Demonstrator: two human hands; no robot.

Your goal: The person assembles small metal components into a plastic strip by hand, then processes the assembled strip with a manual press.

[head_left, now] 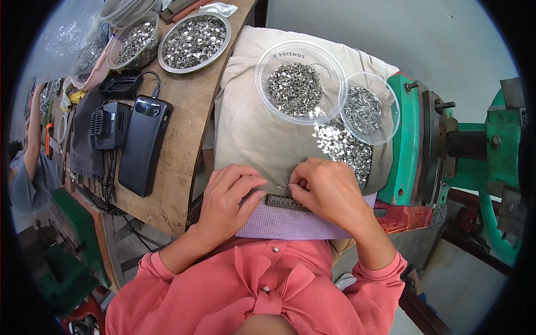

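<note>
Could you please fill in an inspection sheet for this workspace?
Surface: beige cloth, purple cloth at its near edge.
Job's things: dark strip; larger tub and smaller tub of metal parts, loose pile beside them.
Clutter: metal bowl and black device on wooden table.
Hands: left hand open near the strip; right hand at its right end, contents unclear.
Cables: dark cable at the black device's end.
Surroundings: green machinery right; another person far left.

left hand [228,194], right hand [330,188] near dark strip [283,201]
</note>
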